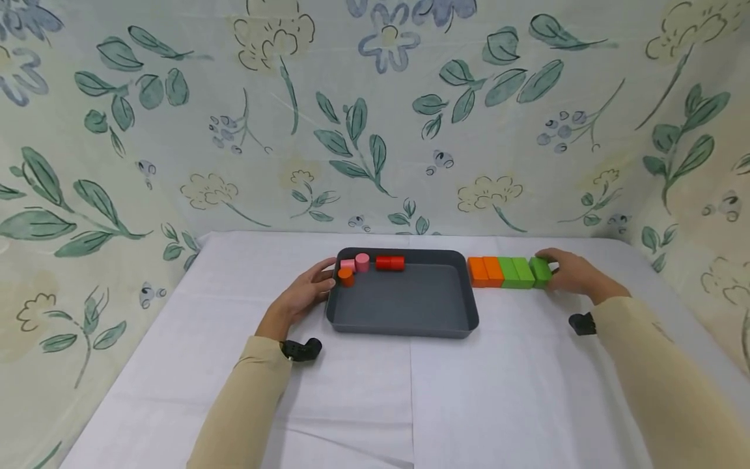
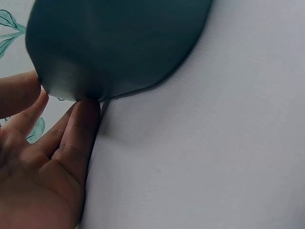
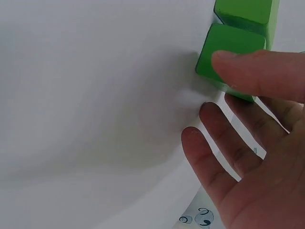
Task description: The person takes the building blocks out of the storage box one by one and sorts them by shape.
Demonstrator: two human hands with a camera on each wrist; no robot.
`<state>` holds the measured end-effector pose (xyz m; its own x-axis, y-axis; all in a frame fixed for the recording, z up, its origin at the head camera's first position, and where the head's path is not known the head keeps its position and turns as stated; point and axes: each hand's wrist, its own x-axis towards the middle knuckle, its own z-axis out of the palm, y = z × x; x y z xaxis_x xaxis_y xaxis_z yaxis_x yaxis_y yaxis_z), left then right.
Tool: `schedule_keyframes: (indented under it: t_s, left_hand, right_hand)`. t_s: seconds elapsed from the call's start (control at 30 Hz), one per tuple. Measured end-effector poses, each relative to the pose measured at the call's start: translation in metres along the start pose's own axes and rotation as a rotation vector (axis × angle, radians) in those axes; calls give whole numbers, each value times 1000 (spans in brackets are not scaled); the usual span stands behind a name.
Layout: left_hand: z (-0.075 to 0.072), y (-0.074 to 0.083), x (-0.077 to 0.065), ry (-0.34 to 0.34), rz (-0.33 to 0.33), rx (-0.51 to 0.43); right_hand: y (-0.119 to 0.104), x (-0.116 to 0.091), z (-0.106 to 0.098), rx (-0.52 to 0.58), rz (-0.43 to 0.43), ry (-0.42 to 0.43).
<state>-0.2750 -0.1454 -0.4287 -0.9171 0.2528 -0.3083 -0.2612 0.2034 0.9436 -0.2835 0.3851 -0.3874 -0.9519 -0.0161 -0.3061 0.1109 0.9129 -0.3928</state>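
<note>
My left hand (image 1: 306, 290) is at the left side of a dark grey tray (image 1: 404, 327). In the left wrist view, its fingertips touch the outside of the tray wall (image 2: 114, 52), fingers fairly straight. My right hand (image 1: 575, 273) pinches a green block (image 1: 540, 272) at the right end of a row. The right wrist view shows the thumb (image 3: 257, 71) over one face of this block, the other fingers spread below. Beside it stand more green blocks (image 1: 517, 273), then orange blocks (image 1: 486, 272) right by the tray's right wall.
Inside the tray's far left part are pink pieces (image 1: 362, 262), an orange cylinder (image 1: 346, 277) and red cylinders (image 1: 390, 263). White cloth (image 1: 363, 404) covers the table. A floral curtain (image 1: 375, 163) hangs behind it and at both sides.
</note>
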Motion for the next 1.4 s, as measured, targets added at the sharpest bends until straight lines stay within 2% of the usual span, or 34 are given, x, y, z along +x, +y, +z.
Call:
schedule_keyframes:
  t_s: [0.2, 0.43, 0.73, 0.93, 1.0, 1.07, 1.23, 1.33, 1.4]
  left_hand:
    - [0, -2, 0, 0, -4, -9]
    - [-1, -2, 2, -5, 36, -22]
    - [-4, 0, 3, -14, 32, -9]
    - [-1, -2, 3, -13, 14, -25]
    - [0, -1, 3, -15, 21, -25]
    - [1, -1, 4, 0, 19, -20]
    - [2, -2, 3, 10, 15, -18]
    - [1, -2, 3, 10, 14, -15]
    - [-1, -1, 3, 16, 18, -15]
  right_hand:
    - [-1, 3, 2, 0, 0, -9]
    - [2, 8, 4, 16, -8, -29]
    - [0, 7, 0, 30, -17, -54]
    - [-4, 0, -7, -3, -61, -77]
    - [-12, -6, -13, -16, -82, -44]
    - [-24, -12, -19, -32, -118, 27]
    - [-75, -21, -22, -63, -253, 210]
    - [-109, -25, -15, -93, -366, 253]
    - [-131, -26, -9, -111, -442, 240]
